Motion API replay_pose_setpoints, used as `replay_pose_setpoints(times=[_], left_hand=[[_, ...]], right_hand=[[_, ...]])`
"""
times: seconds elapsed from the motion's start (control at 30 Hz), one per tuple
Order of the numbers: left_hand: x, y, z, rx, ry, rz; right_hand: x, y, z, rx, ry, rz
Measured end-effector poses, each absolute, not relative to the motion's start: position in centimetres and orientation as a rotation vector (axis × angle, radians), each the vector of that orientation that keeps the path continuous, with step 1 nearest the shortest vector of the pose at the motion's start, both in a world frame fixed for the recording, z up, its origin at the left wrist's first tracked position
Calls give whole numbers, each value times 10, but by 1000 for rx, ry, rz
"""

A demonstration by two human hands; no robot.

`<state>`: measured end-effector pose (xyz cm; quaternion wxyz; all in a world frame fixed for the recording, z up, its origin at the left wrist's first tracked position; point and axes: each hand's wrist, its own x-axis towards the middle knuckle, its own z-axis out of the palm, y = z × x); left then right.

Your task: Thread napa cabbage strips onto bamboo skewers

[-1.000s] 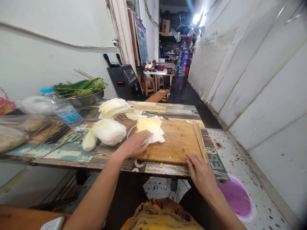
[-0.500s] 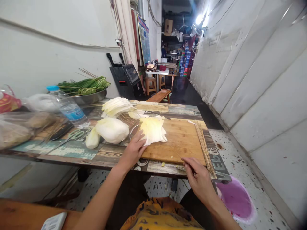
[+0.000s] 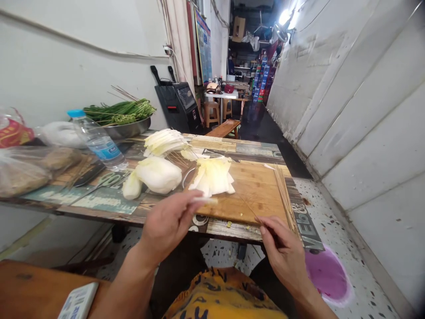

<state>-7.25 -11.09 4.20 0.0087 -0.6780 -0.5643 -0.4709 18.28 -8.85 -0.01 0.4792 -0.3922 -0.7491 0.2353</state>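
My left hand (image 3: pixel 169 223) is raised in front of the cutting board, pinching a piece of cabbage leaf (image 3: pixel 205 200) that shows pale and edge-on. Between the fingertips of my right hand (image 3: pixel 282 241) is a thin wooden skewer (image 3: pixel 248 207), slanting up and left over the board. A stack of white and yellow cabbage leaves (image 3: pixel 214 176) lies on the left of the wooden cutting board (image 3: pixel 255 186). To the left sit a cabbage heart (image 3: pixel 161 174) and a smaller one (image 3: pixel 132 186). Behind them is a pile of skewered cabbage leaves (image 3: pixel 166 141).
A bundle of skewers (image 3: pixel 284 195) lies along the board's right edge. Farther left are a water bottle (image 3: pixel 102 146), scissors (image 3: pixel 108 179), plastic bags (image 3: pixel 29 170) and a metal bowl (image 3: pixel 128 128) of greens. A pink basin (image 3: pixel 328 274) stands on the floor at right.
My left hand has lifted off the leaf stack with a piece of cabbage leaf, coming nearer to me. My right hand still holds the skewer in about the same place. The view has shifted slightly.
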Motion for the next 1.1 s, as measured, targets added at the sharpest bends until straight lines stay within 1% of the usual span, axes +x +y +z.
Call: replay_pose_setpoints(times=[0.1, 0.17, 0.27, 0.37, 0.43, 0.53, 0.63, 0.7, 0.83, 1.0, 1.1], left_hand=[[-58, -120, 48, -2561, -1827, -1547], [-45, -120, 46, -2662, -1894, -1709], [-24, -117, 38, -2546, -2070, -2088], [-7, -112, 26, -2335, -2315, -2600], [2, -108, 20, -2261, -2369, -2922], [12, -105, 15, -2150, -2342, -3205], [15, -102, 16, -1908, -2346, -3443], [13, -101, 18, -1781, -2370, -3528], [4, -100, 15, -1601, -2529, -3530], [-6, -98, 10, -1262, -2586, -3687], [-10, -97, 11, -1194, -2537, -3765]], right_hand=[[182, -96, 10, -954, -1894, 714], [179, -100, 13, -934, -1980, 838], [173, -103, 14, -946, -2030, 923], [170, -103, 11, -1001, -1909, 983], [170, -101, 8, -1049, -1800, 1038], [170, -97, 1, -1085, -1750, 1085], [172, -96, -4, -1067, -1803, 1097], [177, -97, -4, -1069, -1867, 973], [193, -97, 1, -1019, -2021, 625], [211, -96, 5, -985, -2139, 496], [216, -98, 8, -978, -2138, 472]])
